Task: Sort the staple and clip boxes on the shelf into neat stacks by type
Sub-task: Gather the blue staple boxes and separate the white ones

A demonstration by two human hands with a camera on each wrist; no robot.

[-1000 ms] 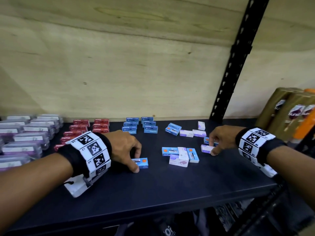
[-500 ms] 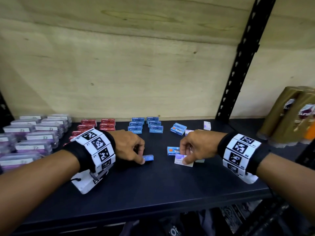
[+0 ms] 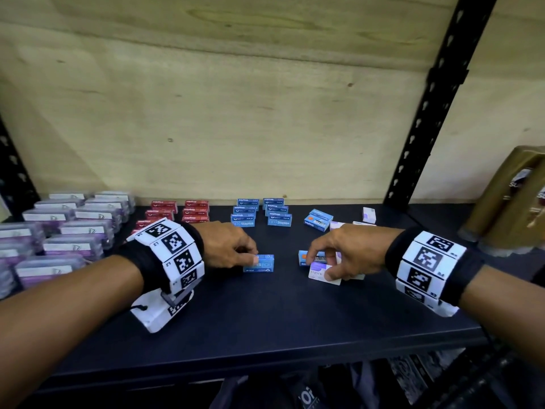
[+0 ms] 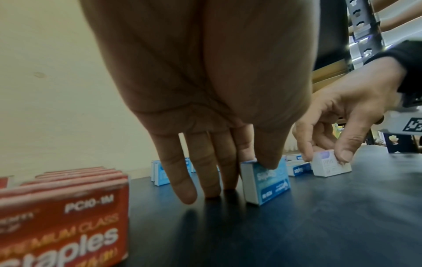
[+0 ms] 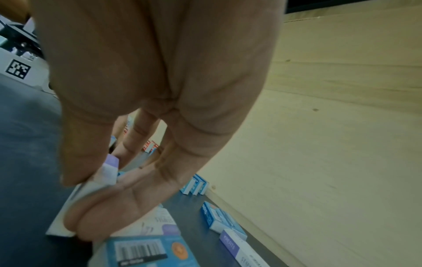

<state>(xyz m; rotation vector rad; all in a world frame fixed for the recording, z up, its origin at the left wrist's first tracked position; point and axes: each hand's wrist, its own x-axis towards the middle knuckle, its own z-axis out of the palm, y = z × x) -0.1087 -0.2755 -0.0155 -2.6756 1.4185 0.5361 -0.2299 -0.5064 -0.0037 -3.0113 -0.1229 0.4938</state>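
So both hands are down on the matte black shelf board (image 3: 265,320), which has a plain plywood back panel (image 3: 236,113) behind it. The left hand (image 3: 227,246) pinches a small light-blue cardboard staples box (image 3: 261,263) between thumb and index finger; the box stands on its long edge near the middle of the shelf, white end flap facing the wrist, and the other fingers hang straight with tips touching the board. The right hand (image 3: 339,255) is clamped on a small white-and-lilac cardboard staples box (image 3: 323,273), thumb on the near side, fingers curled over the far side, sitting among a loose cluster with a blue barcode-printed box (image 3: 306,258) touching it. At the back there are two tidy rows of matching blue staples boxes (image 3: 261,215), then glossy red staples boxes (image 3: 180,212) to their left, and clear plastic purple-tinted clip boxes (image 3: 65,231) stacked on the far left. A few loose blue and white boxes (image 3: 318,221) lie behind the right hand.
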